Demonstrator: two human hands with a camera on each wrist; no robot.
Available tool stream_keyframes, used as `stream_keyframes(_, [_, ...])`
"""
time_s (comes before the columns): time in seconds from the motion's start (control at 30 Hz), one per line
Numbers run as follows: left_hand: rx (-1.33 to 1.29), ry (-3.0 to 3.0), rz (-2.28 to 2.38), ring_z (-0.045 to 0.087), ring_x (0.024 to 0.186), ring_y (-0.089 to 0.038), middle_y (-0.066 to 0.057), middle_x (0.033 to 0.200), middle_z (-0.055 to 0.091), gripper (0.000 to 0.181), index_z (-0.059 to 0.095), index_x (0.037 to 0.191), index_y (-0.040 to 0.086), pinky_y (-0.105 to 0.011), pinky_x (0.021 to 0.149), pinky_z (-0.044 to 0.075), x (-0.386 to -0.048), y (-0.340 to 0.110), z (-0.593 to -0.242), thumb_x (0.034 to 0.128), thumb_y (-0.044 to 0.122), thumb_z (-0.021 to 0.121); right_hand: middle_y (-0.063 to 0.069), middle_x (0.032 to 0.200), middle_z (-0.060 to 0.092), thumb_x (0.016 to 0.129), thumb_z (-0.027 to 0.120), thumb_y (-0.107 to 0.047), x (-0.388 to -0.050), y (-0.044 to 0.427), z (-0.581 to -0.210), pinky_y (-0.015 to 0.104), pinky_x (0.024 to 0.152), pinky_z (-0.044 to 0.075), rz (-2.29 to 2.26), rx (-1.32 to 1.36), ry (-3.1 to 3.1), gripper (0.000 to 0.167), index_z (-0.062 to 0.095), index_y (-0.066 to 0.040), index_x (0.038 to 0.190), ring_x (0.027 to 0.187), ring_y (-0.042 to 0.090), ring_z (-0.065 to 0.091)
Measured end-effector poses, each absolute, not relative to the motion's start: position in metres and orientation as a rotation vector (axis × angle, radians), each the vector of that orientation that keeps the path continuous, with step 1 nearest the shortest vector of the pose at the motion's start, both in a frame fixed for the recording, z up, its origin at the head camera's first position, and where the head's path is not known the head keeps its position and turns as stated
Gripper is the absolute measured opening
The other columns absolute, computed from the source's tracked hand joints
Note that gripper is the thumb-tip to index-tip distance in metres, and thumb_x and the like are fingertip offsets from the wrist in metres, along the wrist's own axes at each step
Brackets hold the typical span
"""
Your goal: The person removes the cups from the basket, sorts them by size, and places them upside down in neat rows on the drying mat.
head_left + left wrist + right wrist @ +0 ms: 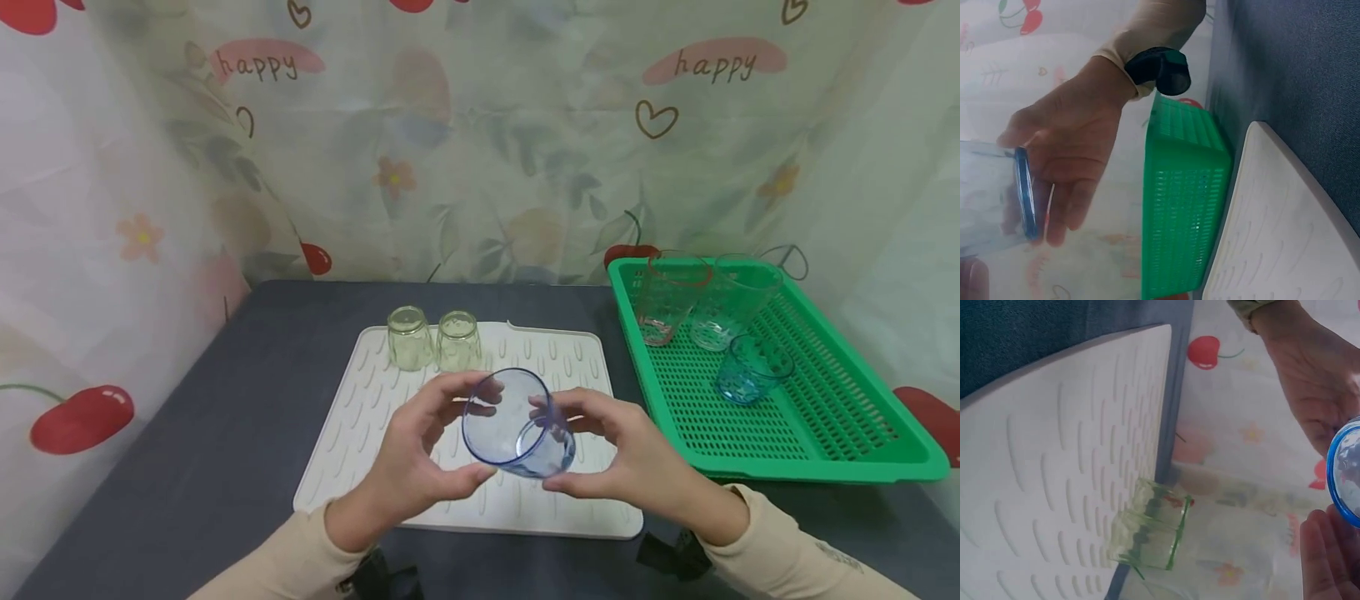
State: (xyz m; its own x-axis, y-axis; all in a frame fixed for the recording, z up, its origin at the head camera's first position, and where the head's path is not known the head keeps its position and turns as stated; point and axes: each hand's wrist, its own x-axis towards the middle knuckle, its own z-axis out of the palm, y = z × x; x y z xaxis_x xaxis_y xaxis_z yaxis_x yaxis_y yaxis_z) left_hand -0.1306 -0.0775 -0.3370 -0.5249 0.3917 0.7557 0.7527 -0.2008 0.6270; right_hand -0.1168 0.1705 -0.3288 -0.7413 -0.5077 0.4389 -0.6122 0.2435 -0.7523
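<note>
Between my two hands, a clear blue drinking glass [551, 450] is held tilted above a white ridged drying mat [345, 450], its open rim turned toward me and leftward. My left hand [416, 442] grips it near the rim, thumb below and fingers behind. Toward the base, my right hand [618, 442] pinches it between thumb and fingers. Two pale green glasses, one on the left [408, 339] and one on the right [458, 342], stand upside down side by side at the mat's back edge. The right wrist view shows the blue rim [1333, 478] close to the left fingers.
A green perforated basket [817, 467] stands at the right of the dark table [225, 433]. Inside are a red-rimmed glass [670, 296], a clear glass [729, 304] and a small tilted blue glass [750, 372]. A patterned curtain [487, 167] hangs behind.
</note>
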Motion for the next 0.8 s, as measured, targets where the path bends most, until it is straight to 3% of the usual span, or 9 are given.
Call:
stream_keyframes(0.17, [-1.344, -1.753, -1.840, 0.058, 0.114, -0.020, -0.031, 0.117, 0.054, 0.065, 0.043, 0.130, -0.015, -0.033, 0.093, 0.052, -0.131, -0.079, -0.337, 0.0768, 0.000, 0.076, 0.005, 0.120, 0.060, 0.070, 0.084, 0.003, -0.117, 0.179, -0.319, 0.026, 0.084, 0.056, 1.597, 1.094, -2.316, 0.063, 0.057, -0.004, 0.126, 0.098, 0.011, 0.060])
stream_keyframes(0.43, [-1.323, -1.887, -1.881, 0.056, 0.117, -0.016, -0.028, 0.121, 0.052, 0.069, 0.040, 0.137, -0.009, -0.035, 0.094, 0.051, -0.127, -0.081, -0.340, 0.0754, -0.011, 0.072, 0.005, 0.122, 0.055, 0.076, 0.073, 0.014, -0.118, 0.187, -0.304, 0.032, 0.078, 0.058, 1.894, 1.112, -2.164, 0.059, 0.053, 0.003, 0.131, 0.103, 0.016, 0.064])
stream_keyframes(0.6, [-1.335, -1.964, -1.902, 0.052, 0.122, -0.017, -0.027, 0.131, 0.048, 0.075, 0.035, 0.143, -0.005, -0.037, 0.099, 0.048, -0.127, -0.083, -0.340, 0.0768, -0.013, 0.069, 0.006, 0.129, 0.055, 0.082, 0.066, 0.016, -0.123, 0.186, -0.297, 0.035, 0.076, 0.058, 2.073, 1.128, -2.043, 0.055, 0.054, -0.002, 0.133, 0.107, 0.020, 0.065])
stream_keyframes(0.8, [-1.315, -2.082, -1.791, 0.047, 0.131, -0.019, -0.021, 0.141, 0.044, 0.083, 0.029, 0.149, -0.001, -0.036, 0.105, 0.043, -0.127, -0.093, -0.336, 0.0772, -0.011, 0.070, -0.001, 0.132, 0.057, 0.083, 0.068, 0.011, -0.130, 0.187, -0.287, 0.031, 0.078, 0.058, 2.014, 0.966, -2.139, 0.051, 0.059, -0.009, 0.129, 0.106, 0.016, 0.063])
